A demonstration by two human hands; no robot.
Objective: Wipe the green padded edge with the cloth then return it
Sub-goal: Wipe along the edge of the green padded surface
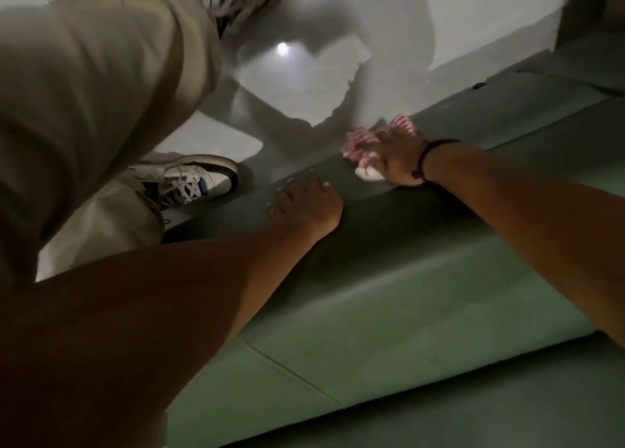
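The green padded edge runs diagonally from lower left to upper right beside the floor. My right hand presses a pink-and-white striped cloth against the outer rim of the pad, and the cloth is bunched under the fingers. My left hand rests flat on the pad just to the left, fingers spread, holding nothing. A dark band circles the right wrist.
A glossy white floor lies beyond the pad. My legs in beige trousers and two white sneakers stand on it at the left. A second green cushion sits at the upper right.
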